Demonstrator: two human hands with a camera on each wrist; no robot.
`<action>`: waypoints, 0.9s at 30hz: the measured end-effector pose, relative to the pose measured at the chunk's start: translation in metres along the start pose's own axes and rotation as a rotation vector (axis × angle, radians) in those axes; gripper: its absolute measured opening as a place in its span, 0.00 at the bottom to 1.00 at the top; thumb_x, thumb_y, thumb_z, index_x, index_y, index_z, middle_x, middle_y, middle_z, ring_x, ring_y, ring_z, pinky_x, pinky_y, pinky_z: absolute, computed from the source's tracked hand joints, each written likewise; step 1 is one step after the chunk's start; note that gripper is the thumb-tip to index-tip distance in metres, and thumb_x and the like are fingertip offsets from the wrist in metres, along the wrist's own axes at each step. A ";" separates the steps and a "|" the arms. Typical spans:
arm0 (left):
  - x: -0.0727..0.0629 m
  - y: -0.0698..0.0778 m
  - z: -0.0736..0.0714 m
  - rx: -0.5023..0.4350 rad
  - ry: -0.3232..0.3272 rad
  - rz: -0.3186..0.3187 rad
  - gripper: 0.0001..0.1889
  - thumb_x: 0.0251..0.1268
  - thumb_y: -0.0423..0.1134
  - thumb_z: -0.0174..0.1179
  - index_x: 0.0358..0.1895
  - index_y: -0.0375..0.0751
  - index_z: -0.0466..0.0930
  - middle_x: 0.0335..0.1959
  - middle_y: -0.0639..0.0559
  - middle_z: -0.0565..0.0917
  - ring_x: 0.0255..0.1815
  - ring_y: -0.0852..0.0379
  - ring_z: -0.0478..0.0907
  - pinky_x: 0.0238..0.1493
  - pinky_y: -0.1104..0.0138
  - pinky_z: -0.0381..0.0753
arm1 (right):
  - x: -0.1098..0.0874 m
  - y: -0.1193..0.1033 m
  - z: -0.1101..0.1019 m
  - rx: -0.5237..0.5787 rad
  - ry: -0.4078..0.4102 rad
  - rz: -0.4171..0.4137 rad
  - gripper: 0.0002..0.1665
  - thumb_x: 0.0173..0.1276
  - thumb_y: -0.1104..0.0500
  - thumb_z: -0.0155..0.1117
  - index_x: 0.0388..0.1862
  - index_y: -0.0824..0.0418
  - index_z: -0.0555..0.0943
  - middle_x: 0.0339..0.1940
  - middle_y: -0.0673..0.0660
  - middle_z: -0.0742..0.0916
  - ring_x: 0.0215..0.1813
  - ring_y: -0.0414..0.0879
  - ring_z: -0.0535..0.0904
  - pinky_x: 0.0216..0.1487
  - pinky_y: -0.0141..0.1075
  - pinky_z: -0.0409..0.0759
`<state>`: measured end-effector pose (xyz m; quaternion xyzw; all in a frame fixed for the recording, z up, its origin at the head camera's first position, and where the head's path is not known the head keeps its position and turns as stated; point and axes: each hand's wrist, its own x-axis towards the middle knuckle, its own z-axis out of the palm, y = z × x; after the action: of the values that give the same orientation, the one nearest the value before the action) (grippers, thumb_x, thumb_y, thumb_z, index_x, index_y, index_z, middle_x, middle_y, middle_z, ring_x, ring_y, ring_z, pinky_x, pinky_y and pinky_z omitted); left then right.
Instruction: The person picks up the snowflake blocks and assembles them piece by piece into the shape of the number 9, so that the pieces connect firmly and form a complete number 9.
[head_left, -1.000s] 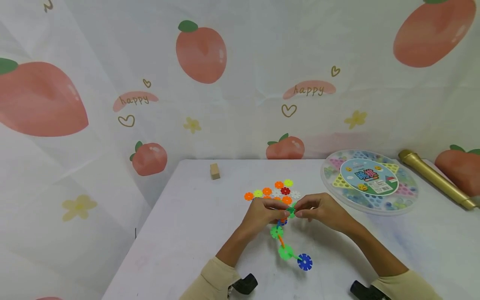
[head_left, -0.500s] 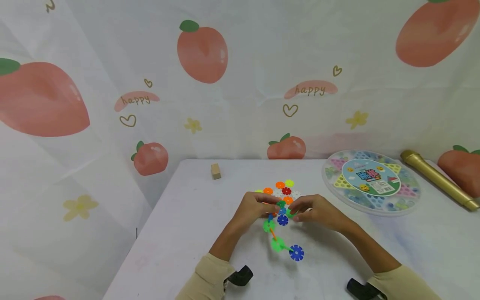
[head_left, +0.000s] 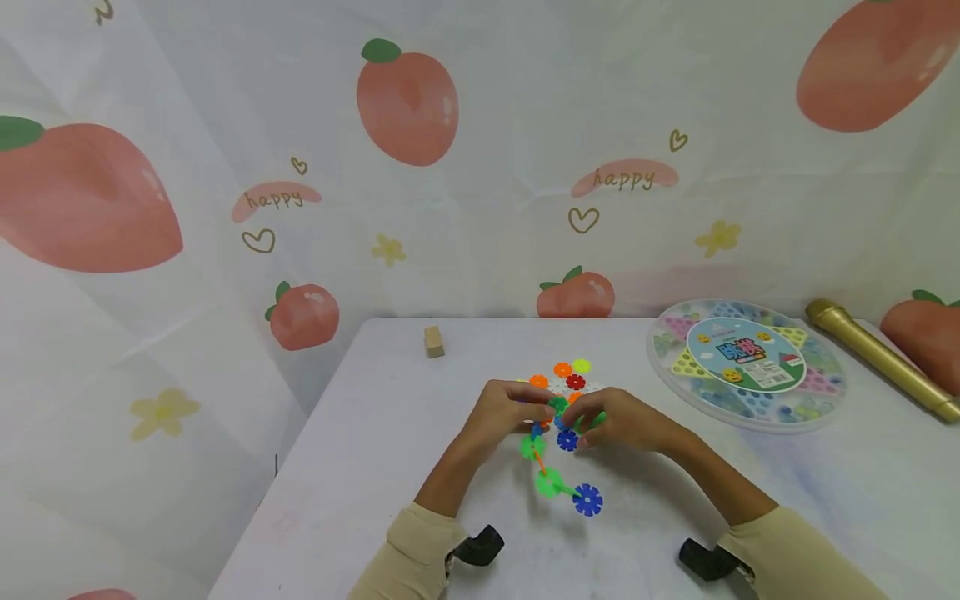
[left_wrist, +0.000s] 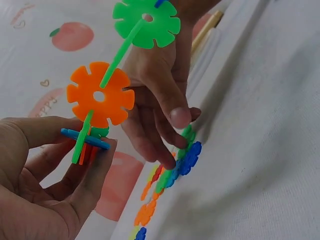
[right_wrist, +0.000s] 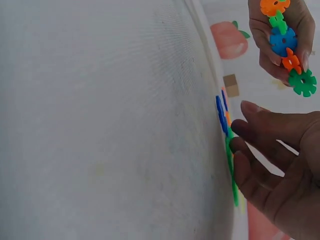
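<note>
My left hand [head_left: 502, 412] pinches a blue snowflake disc [left_wrist: 85, 139] between thumb and fingers. That disc belongs to a linked chain of notched plastic discs. Past the fingers, an orange disc [right_wrist: 291, 61] and a dark green disc [right_wrist: 302, 82] form one end. The other end hangs toward the person, through a light green disc [head_left: 550, 482] to a dark blue disc [head_left: 588, 500]. My right hand [head_left: 626, 421] reaches down with loosely bent fingers, its fingertips right at loose green discs [right_wrist: 231, 170] and a loose blue disc [left_wrist: 190, 158] on the table.
Several loose discs, among them a red one [head_left: 575, 382] and a yellow one [head_left: 582, 366], lie behind the hands. A wooden block [head_left: 434, 342] stands at the back left. A round clear game case [head_left: 750, 367] and a gold microphone [head_left: 881, 358] lie at the back right.
Both hands were together at a green disc; they have parted. The left hand with the chain has shifted left, and the right hand has lowered to the loose discs.
</note>
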<state>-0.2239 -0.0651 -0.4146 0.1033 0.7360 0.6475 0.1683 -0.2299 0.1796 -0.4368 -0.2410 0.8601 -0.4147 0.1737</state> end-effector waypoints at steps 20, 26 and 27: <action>-0.003 0.000 0.007 0.032 -0.013 -0.004 0.10 0.66 0.37 0.72 0.47 0.36 0.93 0.43 0.51 0.90 0.45 0.56 0.87 0.54 0.53 0.89 | 0.008 -0.006 0.007 -0.086 -0.030 0.042 0.20 0.59 0.67 0.82 0.51 0.58 0.91 0.40 0.48 0.89 0.43 0.46 0.80 0.45 0.34 0.86; -0.002 -0.002 0.008 0.023 -0.012 -0.012 0.10 0.67 0.37 0.72 0.46 0.35 0.92 0.41 0.50 0.91 0.41 0.55 0.88 0.53 0.55 0.90 | 0.003 -0.007 0.006 -0.113 -0.014 0.075 0.16 0.60 0.64 0.83 0.46 0.54 0.92 0.42 0.46 0.90 0.46 0.44 0.83 0.53 0.39 0.87; -0.002 -0.002 0.008 0.024 -0.010 -0.013 0.10 0.67 0.37 0.72 0.46 0.35 0.92 0.41 0.50 0.91 0.41 0.56 0.88 0.53 0.55 0.90 | 0.002 -0.008 0.006 -0.115 -0.012 0.085 0.13 0.60 0.64 0.83 0.44 0.53 0.92 0.40 0.46 0.89 0.46 0.44 0.82 0.52 0.39 0.87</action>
<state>-0.2191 -0.0591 -0.4175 0.1037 0.7434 0.6372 0.1750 -0.2266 0.1707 -0.4341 -0.2162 0.8910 -0.3554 0.1821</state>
